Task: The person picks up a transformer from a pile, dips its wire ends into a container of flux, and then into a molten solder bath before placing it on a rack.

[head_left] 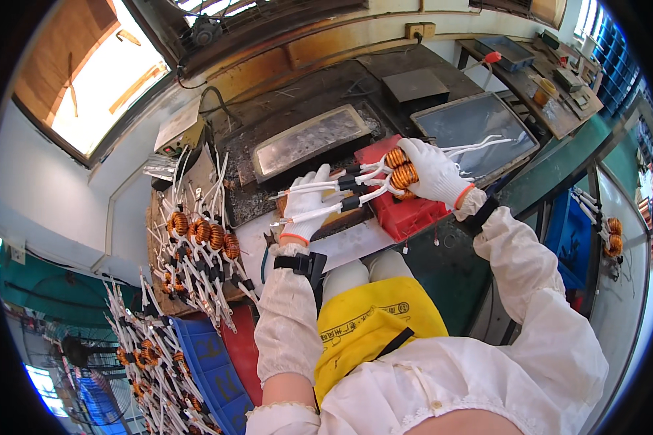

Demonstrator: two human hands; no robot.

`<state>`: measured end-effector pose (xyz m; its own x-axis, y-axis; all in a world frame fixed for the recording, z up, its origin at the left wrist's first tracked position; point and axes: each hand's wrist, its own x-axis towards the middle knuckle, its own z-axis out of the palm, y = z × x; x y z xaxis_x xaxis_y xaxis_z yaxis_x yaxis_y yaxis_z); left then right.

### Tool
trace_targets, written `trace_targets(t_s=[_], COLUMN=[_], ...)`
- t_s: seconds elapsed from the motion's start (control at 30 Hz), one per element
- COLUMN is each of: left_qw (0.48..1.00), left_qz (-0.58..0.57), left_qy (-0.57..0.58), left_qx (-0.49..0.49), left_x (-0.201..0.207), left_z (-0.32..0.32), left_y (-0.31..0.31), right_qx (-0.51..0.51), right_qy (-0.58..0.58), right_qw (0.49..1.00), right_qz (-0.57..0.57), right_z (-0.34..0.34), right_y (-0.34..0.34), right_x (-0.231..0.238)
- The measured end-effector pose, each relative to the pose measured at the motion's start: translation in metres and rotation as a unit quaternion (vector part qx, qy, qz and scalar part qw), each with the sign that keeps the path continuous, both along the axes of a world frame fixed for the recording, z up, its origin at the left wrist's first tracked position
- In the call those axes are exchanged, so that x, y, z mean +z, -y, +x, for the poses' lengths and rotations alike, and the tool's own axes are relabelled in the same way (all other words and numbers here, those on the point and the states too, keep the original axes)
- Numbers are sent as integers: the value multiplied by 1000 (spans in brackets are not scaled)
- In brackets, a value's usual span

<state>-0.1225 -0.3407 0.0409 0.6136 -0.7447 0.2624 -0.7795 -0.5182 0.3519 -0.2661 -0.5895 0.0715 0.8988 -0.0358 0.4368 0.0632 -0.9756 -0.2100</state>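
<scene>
My right hand point(434, 174), in a white knit glove with an orange cuff, is closed around a pair of copper-wound toroidal coils point(403, 175). White insulated leads with black sleeves point(350, 203) run from the coils toward the left. My left hand point(308, 204), gloved the same way, is at the ends of these leads, which cross it; its grip is partly hidden by them. Metal lugs tip the leads beside the left glove. Under the coils sits a red plastic box point(408, 219), and other white leads point(479, 147) stick out beyond my right hand.
A framed rectangular solder pot point(312, 141) lies ahead, with a grey-topped tray point(477, 130) to its right. Finished-looking coils point(203, 233) pile up at left, above a blue crate point(212, 370). Pliers point(267, 254) rest near my left wrist. Another coil point(614, 237) is by a blue bin at right.
</scene>
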Motion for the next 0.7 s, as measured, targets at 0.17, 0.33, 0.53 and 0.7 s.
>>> trace_targets(t_s=[0.17, 0.33, 0.53, 0.7], left_qw=[969, 978, 985, 989], left_qz=[-106, -172, -132, -28], left_qy=[180, 28, 71, 146], left_qx=[129, 118, 85, 8], left_x=[-38, -44, -46, -35], left_z=[-23, -50, -48, -13], left_y=[-36, -34, 11, 13], right_qx=[2, 4, 3, 10], right_qy=[5, 4, 4, -10], right_qw=[1000, 1000, 1000, 1000], right_qz=[3, 10, 8, 14], right_z=[1, -1, 1, 0], right_y=[-4, 1, 1, -1], right_x=[4, 6, 1, 3])
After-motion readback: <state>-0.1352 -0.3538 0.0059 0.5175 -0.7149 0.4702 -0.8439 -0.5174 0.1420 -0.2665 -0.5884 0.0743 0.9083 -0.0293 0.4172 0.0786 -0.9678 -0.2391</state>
